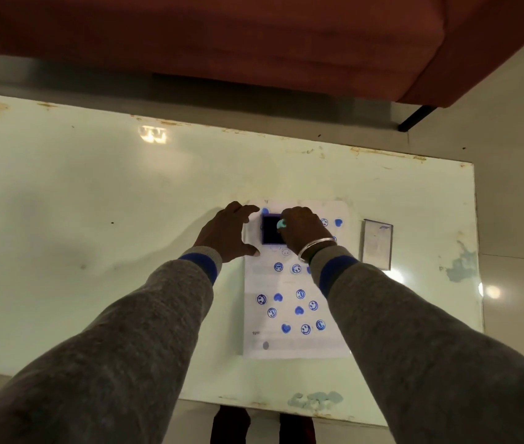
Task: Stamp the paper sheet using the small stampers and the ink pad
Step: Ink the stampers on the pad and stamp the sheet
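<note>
A white paper sheet lies on the pale green table, covered with several blue prints of hearts and smiley faces. On its far end sits the dark blue ink pad. My right hand grips a small light-blue stamper and holds it down on the pad's right side. My left hand rests at the pad's left edge with its fingers spread around it, steadying pad and paper.
The ink pad's clear lid lies to the right of the sheet. A red-brown sofa stands beyond the table's far edge. The table's right edge runs close past the lid.
</note>
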